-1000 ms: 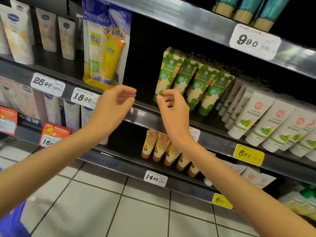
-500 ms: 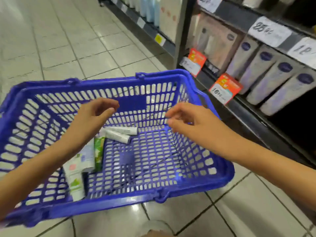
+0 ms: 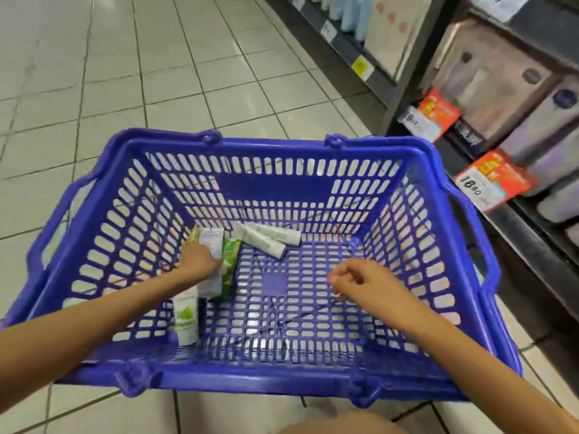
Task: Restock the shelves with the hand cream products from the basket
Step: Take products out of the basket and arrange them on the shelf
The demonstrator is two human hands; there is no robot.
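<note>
Nearest the body, a white-and-green tube [image 3: 186, 317] lies by the basket [image 3: 250, 375] wall. Just beyond, the left hand [image 3: 197, 261] rests on boxed creams [image 3: 232, 256]; blur hides whether its grip is closed. The right hand [image 3: 369, 286] hovers loosely curled, grip empty. Farther in lie two white tubes [image 3: 266, 238]. Several products seem left to place; the shelves [image 3: 532, 245] stand at right.

One basket [image 3: 275, 186]; two hands [image 3: 200, 261] [image 3: 366, 283]; two white tubes [image 3: 282, 235] [image 3: 266, 244]

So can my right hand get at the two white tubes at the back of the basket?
Probably yes. The right hand is over the basket, holding nothing, with only bare floor between it and the white tubes. The left hand is off to the side.
</note>
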